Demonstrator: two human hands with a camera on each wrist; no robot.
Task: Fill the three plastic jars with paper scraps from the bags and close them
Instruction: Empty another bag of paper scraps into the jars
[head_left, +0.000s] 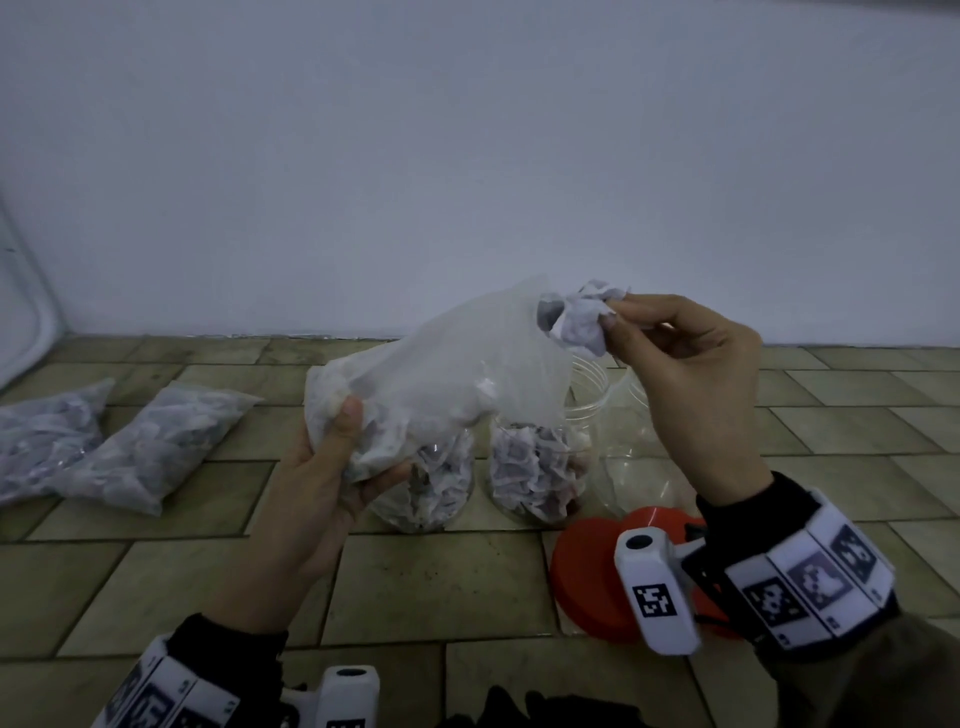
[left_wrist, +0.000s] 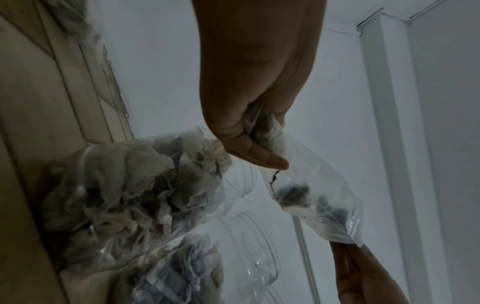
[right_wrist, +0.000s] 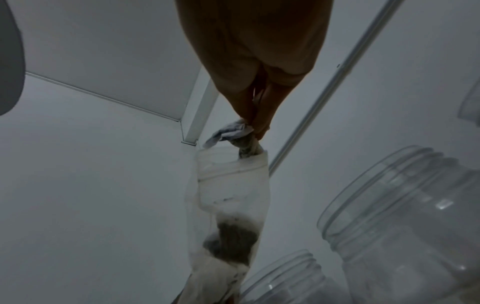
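Left hand (head_left: 332, 467) grips the plastic bag (head_left: 457, 374) above two filled jars (head_left: 537, 473) on the tiled floor (head_left: 441, 582), while right hand (head_left: 696, 374) pinches a paper scrap (head_left: 582, 317) at the bag's mouth.

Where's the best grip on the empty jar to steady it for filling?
Grip the empty jar round its ribbed neck, just under the open mouth, coming in from the right. It stands upright behind the two filled jars, whose bodies block the near left side; the red lids lie in front.
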